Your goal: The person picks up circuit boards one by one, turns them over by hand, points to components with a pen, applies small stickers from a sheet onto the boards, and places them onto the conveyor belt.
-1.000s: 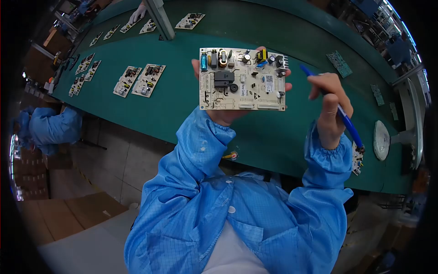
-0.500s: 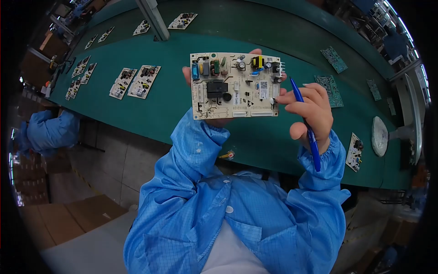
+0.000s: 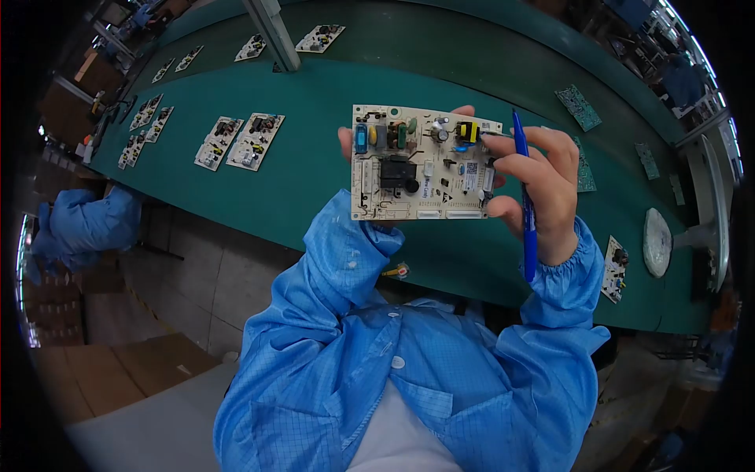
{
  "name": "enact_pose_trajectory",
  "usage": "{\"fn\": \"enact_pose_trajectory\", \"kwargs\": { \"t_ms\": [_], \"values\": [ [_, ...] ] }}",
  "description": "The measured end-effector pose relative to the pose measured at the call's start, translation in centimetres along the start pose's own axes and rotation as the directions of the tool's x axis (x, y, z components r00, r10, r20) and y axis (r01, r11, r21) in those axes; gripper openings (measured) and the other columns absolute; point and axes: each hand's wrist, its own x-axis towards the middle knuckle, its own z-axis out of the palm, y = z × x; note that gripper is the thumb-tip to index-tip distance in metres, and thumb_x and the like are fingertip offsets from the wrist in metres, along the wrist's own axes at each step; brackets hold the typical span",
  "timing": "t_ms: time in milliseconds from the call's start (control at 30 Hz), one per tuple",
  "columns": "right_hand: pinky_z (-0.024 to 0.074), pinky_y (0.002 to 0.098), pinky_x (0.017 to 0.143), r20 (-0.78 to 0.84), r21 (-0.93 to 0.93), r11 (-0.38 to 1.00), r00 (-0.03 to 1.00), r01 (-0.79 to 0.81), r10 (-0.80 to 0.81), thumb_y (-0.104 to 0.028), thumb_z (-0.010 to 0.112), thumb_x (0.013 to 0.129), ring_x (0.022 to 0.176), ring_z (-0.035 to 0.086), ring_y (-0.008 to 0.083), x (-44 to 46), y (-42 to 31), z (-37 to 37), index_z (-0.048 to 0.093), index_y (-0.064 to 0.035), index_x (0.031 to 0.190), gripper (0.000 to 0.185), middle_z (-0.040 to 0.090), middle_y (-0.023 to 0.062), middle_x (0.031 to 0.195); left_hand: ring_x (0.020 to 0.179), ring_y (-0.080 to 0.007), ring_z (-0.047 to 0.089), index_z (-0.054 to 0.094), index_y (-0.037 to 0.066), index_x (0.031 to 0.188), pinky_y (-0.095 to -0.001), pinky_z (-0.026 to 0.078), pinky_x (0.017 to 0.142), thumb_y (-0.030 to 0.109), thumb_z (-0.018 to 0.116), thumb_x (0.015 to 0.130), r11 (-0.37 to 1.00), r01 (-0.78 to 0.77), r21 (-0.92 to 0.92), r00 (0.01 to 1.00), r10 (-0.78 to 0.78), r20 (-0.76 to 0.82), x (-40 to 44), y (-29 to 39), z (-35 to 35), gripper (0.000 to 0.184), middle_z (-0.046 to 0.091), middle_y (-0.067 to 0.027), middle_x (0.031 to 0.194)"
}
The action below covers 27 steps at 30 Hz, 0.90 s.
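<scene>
Board in hand: the circuit board (image 3: 425,169) is up above the green surface (image 3: 314,110), parts side toward you, in front of your chest.
Left hand: your left hand (image 3: 345,141) grasps the board from behind; fingers show at its left side and top edge, but the palm is hidden.
Right hand: your right hand (image 3: 546,189) has a blue pen (image 3: 528,228) tucked in its bent fingers, with the fingertips at the board's right edge. You cannot tell how hard they press.
Good hold: a firm but soft grip by the edges looks best, so the board does not bend or tip.
Tall parts: go gently near the yellow and black part (image 3: 467,132); it sits close to your right fingers and may get bumped.
Pen: it stands nearly upright beside the board, so turn your wrist slowly or it could scrape something.
In the way: your right fingers cover some of the right edge and make it hard to see.
Behind right hand: a green board (image 3: 585,165) lies there, partly hidden.
By right sleeve: a pale board (image 3: 615,270) lies near your cuff, so mind your elbow.
Left side: two pale boards (image 3: 255,141) lie side by side.
Farther off: a metal post (image 3: 275,39) stands past them, and a person in blue (image 3: 94,224) is at the left.
</scene>
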Motion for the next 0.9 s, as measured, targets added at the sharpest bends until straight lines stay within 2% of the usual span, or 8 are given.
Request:
{"fn": "enact_pose_trajectory", "kwargs": {
  "t_ms": [300, 367, 400, 467, 533, 600, 800, 900],
  "values": [
    [0.0409, 0.0399, 0.084, 0.044, 0.119, 0.991, 0.997, 0.055, -0.061, -0.043, 0.065, 0.077, 0.095, 0.056, 0.027, 1.4, -0.5, 0.7, 0.059, -0.0084, 0.088, 0.037, 0.065, 0.0074, 0.099, 0.121, -0.0441, 0.041, 0.033, 0.004, 0.137, -0.0605, 0.041, 0.093, 0.083, 0.042, 0.067, 0.966, 0.039, -0.254, 0.993, -0.066, -0.099, -1.2, -0.1, -1.3, 0.107, 0.035, -0.0233, 0.137],
    [0.0435, 0.0361, 0.083, -0.084, 0.274, 0.96, 0.993, -0.059, 0.084, -0.034, 0.064, 0.082, 0.093, 0.057, 0.0255, 0.6, 1.1, 1.4, 0.056, -0.0054, 0.095, 0.032, 0.064, 0.0093, 0.1, 0.119, -0.047, 0.041, 0.033, 0.006, 0.138, -0.0658, 0.035, 0.094, 0.085, 0.039, 0.067, 0.964, 0.098, -0.248, 0.99, -0.119, -0.07, -0.5, -0.1, -0.6, 0.106, 0.036, -0.0257, 0.136],
    [0.046, 0.0319, 0.081, -0.138, 0.472, 0.862, 0.95, -0.185, 0.28, -0.025, 0.062, 0.087, 0.091, 0.058, 0.0212, -0.1, 1.8, 2.3, 0.053, -0.0019, 0.1, 0.028, 0.063, 0.011, 0.098, 0.121, -0.052, 0.036, 0.032, 0.008, 0.139, -0.0713, 0.03, 0.093, 0.087, 0.035, 0.065, 0.948, 0.11, -0.299, 0.993, -0.114, 0.004, 0.0, -0.5, -0.4, 0.108, 0.033, -0.0277, 0.137],
    [0.0474, 0.0302, 0.079, 0.049, 0.499, 0.664, 0.783, -0.557, 0.62, -0.023, 0.056, 0.091, 0.09, 0.058, 0.0176, -0.4, 3.0, 2.4, 0.051, 0.0002, 0.103, 0.026, 0.062, 0.0122, 0.097, 0.122, -0.0581, 0.027, 0.033, 0.009, 0.139, -0.072, 0.027, 0.094, 0.086, 0.036, 0.067, 0.974, 0.164, -0.153, 0.962, -0.193, -0.195, 0.7, -0.3, 0.6, 0.105, 0.027, -0.0306, 0.139],
    [0.048, 0.0284, 0.076, 0.157, 0.584, 0.554, 0.752, -0.594, 0.64, -0.022, 0.054, 0.092, 0.087, 0.058, 0.0144, -1.1, 4.4, 3.1, 0.051, -0.0011, 0.104, 0.025, 0.062, 0.0102, 0.094, 0.123, -0.0603, 0.022, 0.029, 0.006, 0.14, -0.0722, 0.023, 0.096, 0.086, 0.038, 0.065, 0.958, 0.213, -0.192, 0.952, -0.248, -0.181, 1.2, 0.1, 0.3, 0.11, 0.024, -0.0318, 0.14],
    [0.0477, 0.0244, 0.072, 0.511, 0.709, -0.014, 0.5, -0.705, 0.699, -0.02, 0.054, 0.092, 0.079, 0.057, 0.0111, -2.0, 5.1, 3.6, 0.051, -0.0028, 0.104, 0.022, 0.06, 0.0071, 0.089, 0.123, -0.0605, 0.021, 0.024, 0.003, 0.141, -0.0726, 0.02, 0.097, 0.084, 0.041, 0.065, 0.932, 0.288, -0.22, 0.924, -0.33, -0.19, 1.5, 0.2, -0.2, 0.112, 0.022, -0.0325, 0.14],
    [0.0436, 0.0197, 0.064, 0.615, 0.733, -0.29, 0.417, -0.615, 0.669, -0.012, 0.054, 0.089, 0.073, 0.052, 0.0072, -4.0, 7.4, 5.3, 0.049, -0.0061, 0.106, 0.018, 0.056, 0.0021, 0.084, 0.128, -0.0563, 0.016, 0.018, 0.007, 0.143, -0.0674, 0.018, 0.101, 0.085, 0.029, 0.07, 0.832, 0.313, -0.458, 0.851, -0.459, -0.254, 1.8, 0.2, -3.8, 0.107, 0.014, -0.0277, 0.145],
    [0.0435, 0.0204, 0.058, 0.543, 0.744, -0.33, 0.238, -0.581, 0.805, -0.009, 0.056, 0.087, 0.069, 0.052, 0.0092, -4.2, 10.1, 7.2, 0.051, -0.0056, 0.102, 0.016, 0.055, 0.0033, 0.081, 0.129, -0.0543, 0.018, 0.018, 0.005, 0.142, -0.064, 0.02, 0.103, 0.084, 0.018, 0.073, 0.794, 0.337, -0.505, 0.797, -0.526, -0.295, 0.7, 0.2, -6.5, 0.106, 0.014, -0.03, 0.144]
  ]
}}
